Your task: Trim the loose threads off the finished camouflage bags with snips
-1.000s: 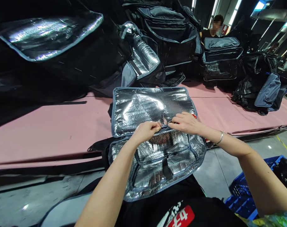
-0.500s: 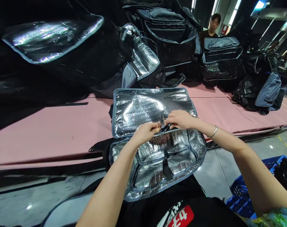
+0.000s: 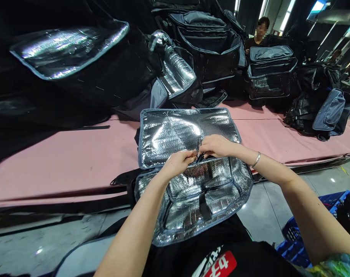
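An insulated bag [image 3: 189, 231] with a silver foil lining lies open in front of me, its grey-edged lid [image 3: 169, 134] folded back on the table. My left hand [image 3: 179, 161] is closed in a pinch on a short dark strap [image 3: 200, 157] at the fold between lid and body. From the other side, my right hand [image 3: 217, 146] pinches the same strap, its fingertips almost touching the left ones. Fingers hide most of the strap. Inside the bag, a black band [image 3: 204, 207] runs over the foil floor.
Pink sheeting covers the long table [image 3: 62, 161]. Black bags with foil or grey linings [image 3: 209, 57] are piled along its back, with a backpack [image 3: 326, 111] at the right. A person [image 3: 260, 32] stands behind them. Blue crates [image 3: 293, 246] are on the floor at lower right.
My right hand has shifted slightly left, closer to my left hand, and the strap between them stands more upright. The bag stays open in the same place.
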A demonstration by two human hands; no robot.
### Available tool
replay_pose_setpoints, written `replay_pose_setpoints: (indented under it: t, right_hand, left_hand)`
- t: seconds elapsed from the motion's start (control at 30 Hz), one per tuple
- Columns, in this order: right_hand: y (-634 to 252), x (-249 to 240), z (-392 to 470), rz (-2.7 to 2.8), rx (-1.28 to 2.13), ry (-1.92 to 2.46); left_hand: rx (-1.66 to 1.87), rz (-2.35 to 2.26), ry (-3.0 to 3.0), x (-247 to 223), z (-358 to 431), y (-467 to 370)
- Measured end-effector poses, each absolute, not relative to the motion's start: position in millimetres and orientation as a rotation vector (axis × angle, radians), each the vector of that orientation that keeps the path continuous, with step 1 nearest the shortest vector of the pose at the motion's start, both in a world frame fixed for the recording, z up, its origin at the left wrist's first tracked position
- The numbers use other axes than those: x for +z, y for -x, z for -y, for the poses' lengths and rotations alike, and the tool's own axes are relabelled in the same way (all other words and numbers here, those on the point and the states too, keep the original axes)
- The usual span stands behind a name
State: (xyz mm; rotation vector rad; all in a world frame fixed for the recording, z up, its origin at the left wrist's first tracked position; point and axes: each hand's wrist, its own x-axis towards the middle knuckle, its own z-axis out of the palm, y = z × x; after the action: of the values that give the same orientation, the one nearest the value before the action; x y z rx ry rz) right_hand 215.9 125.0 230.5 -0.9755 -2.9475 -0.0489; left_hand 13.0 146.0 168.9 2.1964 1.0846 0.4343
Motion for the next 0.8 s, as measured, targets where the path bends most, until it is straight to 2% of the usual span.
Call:
replay_pose_setpoints:
  t: [0.3,0.63,0.8]
  right_hand:
    - [-240.9,224.4,-111.7,2.741,-0.154,1.001]
    - [-262.7,217.0,-90.4,2.729,-0.384,1.146]
    - [-258.6,219.4,-90.2,2.714,-0.407,1.216]
  left_hand:
    - [0.622,-1.105,-2.287,165.9,-138.3,-13.2]
    - [1.389,-1.311,-2.416,138.0,-94.5,-33.3]
    - [1.262,-1.509,-2.532,126.9,-86.8,-42.3]
